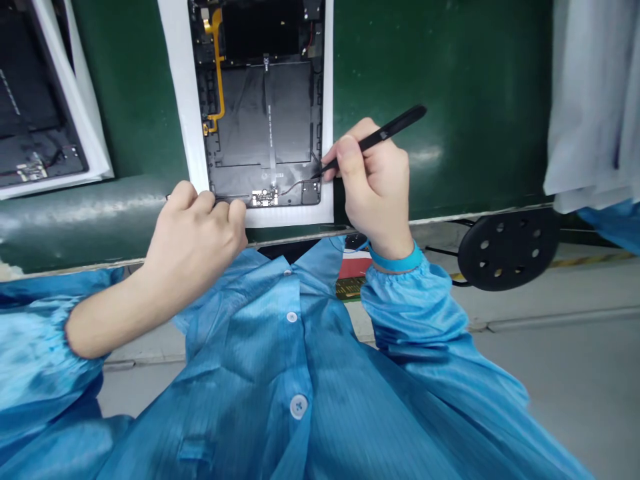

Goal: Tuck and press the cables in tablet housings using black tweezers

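An opened tablet (295,120) lies on a white foam sheet (327,213), its inside facing up. An orange flex cable (219,73) runs down its left side, and a small circuit board (265,198) sits at the bottom edge. My right hand (377,180) grips black tweezers (393,127), their tip down at a thin black cable (295,187) near the lower right corner. My left hand (200,220) is closed at the tablet's lower left corner, fingers curled. A dark tip pokes out beside its knuckles; what the fingers hold is hidden.
Another opened tablet (30,100) rests on white foam at the left of the green bench mat (440,80). White sheets (585,100) hang over the bench at the right. Below the front edge stands a black round stool (507,252).
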`<action>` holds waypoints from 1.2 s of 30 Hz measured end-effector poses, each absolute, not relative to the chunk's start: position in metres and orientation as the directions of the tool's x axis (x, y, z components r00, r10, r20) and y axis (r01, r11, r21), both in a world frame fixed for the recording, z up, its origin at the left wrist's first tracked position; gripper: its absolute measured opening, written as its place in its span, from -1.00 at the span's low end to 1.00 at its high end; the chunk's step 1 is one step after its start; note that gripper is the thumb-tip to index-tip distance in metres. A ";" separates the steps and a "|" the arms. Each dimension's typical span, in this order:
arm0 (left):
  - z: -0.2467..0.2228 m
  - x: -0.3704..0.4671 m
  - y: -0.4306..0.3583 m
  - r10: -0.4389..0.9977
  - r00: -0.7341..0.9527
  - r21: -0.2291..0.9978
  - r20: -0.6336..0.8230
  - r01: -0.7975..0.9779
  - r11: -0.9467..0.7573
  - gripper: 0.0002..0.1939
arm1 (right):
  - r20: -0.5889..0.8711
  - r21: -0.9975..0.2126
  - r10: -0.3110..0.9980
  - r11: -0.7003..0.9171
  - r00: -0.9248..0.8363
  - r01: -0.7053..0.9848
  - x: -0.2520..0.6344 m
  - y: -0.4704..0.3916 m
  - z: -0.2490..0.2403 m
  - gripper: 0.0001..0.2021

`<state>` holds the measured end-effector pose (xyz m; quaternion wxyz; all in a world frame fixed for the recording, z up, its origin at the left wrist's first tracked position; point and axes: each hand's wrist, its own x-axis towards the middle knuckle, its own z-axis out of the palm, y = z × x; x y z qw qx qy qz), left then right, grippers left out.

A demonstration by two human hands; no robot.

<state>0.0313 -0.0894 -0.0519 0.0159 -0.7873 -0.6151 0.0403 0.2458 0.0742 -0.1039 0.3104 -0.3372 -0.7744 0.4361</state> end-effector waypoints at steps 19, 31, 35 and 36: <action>-0.051 0.051 -0.084 0.908 -0.270 0.322 -0.321 0.870 0.372 -0.62 | 0.062 -0.902 0.840 0.278 -0.539 0.330 0.249 0.071 -0.097 -0.47; -0.032 0.017 -0.054 0.941 -0.087 0.444 -0.327 0.865 0.234 -0.64 | 0.106 -0.928 0.835 0.278 -0.541 0.247 0.247 0.070 -0.092 -0.47; -0.052 0.001 -0.050 0.960 -0.063 0.454 -0.272 0.871 0.186 -0.64 | 0.088 -0.923 0.837 0.272 -0.540 0.271 0.248 0.071 -0.093 -0.48; -0.056 -0.003 -0.051 0.967 -0.052 0.449 -0.251 0.878 0.163 -0.60 | 0.068 -0.920 0.835 0.264 -0.546 0.289 0.249 0.071 -0.093 -0.49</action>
